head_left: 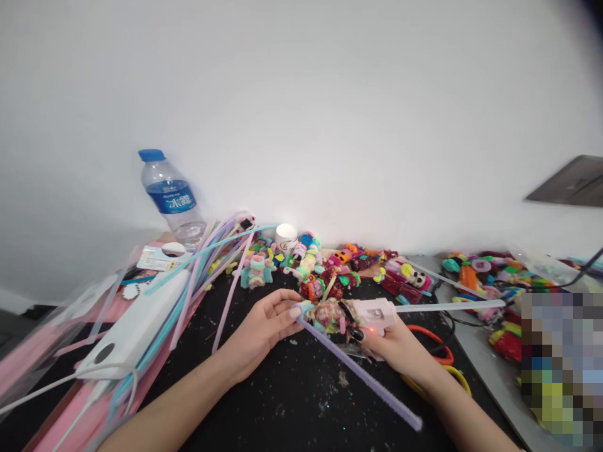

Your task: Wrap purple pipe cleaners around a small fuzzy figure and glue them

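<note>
Above the tabletop (264,402), the left hand (269,323) pinches one end of a purple pipe cleaner (360,370) with its fingers (284,319); the right hand (398,353) grasps a glue gun (374,311) (its red light (372,329) glows).

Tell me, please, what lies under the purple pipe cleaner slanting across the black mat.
Beneath the purple pipe cleaner is the black mat, dotted with bright specks and small scraps. The strip it covers cannot be seen.

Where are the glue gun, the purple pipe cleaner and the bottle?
Glue gun (366,307), head view: its pink body.
Purple pipe cleaner (360,370), head view: its middle.
Bottle (170,197), head view: its blue label.
</note>
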Demonstrator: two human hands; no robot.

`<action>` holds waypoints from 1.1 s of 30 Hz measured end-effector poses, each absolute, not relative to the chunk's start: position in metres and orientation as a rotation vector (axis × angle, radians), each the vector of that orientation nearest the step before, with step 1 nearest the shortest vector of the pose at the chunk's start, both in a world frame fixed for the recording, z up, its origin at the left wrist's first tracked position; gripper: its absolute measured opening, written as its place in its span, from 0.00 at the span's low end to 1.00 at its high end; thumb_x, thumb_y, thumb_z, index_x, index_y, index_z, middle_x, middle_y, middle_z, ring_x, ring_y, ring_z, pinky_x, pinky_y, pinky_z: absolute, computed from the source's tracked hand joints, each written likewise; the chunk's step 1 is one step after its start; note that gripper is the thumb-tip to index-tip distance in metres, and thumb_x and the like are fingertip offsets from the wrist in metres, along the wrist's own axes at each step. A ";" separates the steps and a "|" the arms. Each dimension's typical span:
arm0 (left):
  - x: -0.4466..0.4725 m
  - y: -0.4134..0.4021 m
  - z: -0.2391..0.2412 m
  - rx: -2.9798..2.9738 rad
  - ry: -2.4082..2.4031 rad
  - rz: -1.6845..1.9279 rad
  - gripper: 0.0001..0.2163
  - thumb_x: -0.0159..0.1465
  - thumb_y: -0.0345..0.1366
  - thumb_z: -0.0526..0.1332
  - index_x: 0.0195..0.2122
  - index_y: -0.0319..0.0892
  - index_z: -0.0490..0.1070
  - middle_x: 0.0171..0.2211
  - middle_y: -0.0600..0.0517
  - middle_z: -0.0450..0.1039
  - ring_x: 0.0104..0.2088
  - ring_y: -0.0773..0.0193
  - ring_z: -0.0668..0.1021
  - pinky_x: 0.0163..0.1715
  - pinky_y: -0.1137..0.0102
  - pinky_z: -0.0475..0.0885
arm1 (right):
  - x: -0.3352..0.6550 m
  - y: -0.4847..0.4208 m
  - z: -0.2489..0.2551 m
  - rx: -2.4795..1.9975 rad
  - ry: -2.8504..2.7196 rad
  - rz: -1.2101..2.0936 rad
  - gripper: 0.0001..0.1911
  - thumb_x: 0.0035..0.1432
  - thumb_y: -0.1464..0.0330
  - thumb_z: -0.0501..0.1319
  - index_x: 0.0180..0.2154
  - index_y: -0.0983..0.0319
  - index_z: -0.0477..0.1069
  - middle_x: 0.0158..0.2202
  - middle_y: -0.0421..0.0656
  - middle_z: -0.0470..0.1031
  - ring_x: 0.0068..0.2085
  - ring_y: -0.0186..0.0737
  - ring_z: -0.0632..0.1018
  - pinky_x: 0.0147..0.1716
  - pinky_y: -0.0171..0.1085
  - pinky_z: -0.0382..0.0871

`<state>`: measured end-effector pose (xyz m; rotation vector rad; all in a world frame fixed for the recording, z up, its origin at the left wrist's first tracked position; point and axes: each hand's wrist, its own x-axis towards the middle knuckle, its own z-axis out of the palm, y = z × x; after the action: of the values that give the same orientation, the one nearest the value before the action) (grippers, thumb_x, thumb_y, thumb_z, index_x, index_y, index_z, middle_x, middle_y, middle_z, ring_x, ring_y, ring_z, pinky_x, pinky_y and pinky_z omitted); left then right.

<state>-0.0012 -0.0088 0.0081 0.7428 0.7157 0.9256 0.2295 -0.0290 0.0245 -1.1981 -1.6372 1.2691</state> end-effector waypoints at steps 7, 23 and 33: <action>-0.001 -0.009 0.007 0.734 0.705 0.904 0.07 0.58 0.34 0.64 0.37 0.41 0.71 0.34 0.52 0.73 0.37 0.64 0.76 0.44 0.66 0.69 | 0.231 -0.028 0.023 -1.199 -1.639 1.269 0.16 0.52 0.54 0.62 0.26 0.62 0.69 0.15 0.35 0.61 0.22 0.35 0.68 0.23 0.33 0.65; -0.001 -0.008 0.006 0.725 0.692 0.877 0.07 0.58 0.35 0.64 0.37 0.41 0.73 0.33 0.51 0.75 0.38 0.62 0.77 0.42 0.67 0.70 | 0.230 -0.028 0.026 -1.198 -1.637 1.244 0.18 0.51 0.53 0.62 0.23 0.62 0.69 0.13 0.35 0.61 0.21 0.35 0.69 0.21 0.32 0.65; -0.002 -0.009 0.008 0.688 0.679 0.877 0.05 0.59 0.34 0.62 0.36 0.39 0.74 0.35 0.49 0.74 0.37 0.64 0.76 0.44 0.66 0.70 | 0.231 -0.028 0.025 -1.192 -1.631 1.256 0.17 0.51 0.54 0.62 0.27 0.62 0.72 0.15 0.37 0.64 0.25 0.39 0.71 0.25 0.34 0.67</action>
<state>-0.0016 -0.0093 0.0079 0.6875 0.6792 0.8773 0.2311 -0.0276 0.0250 -1.1917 -1.6307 1.2559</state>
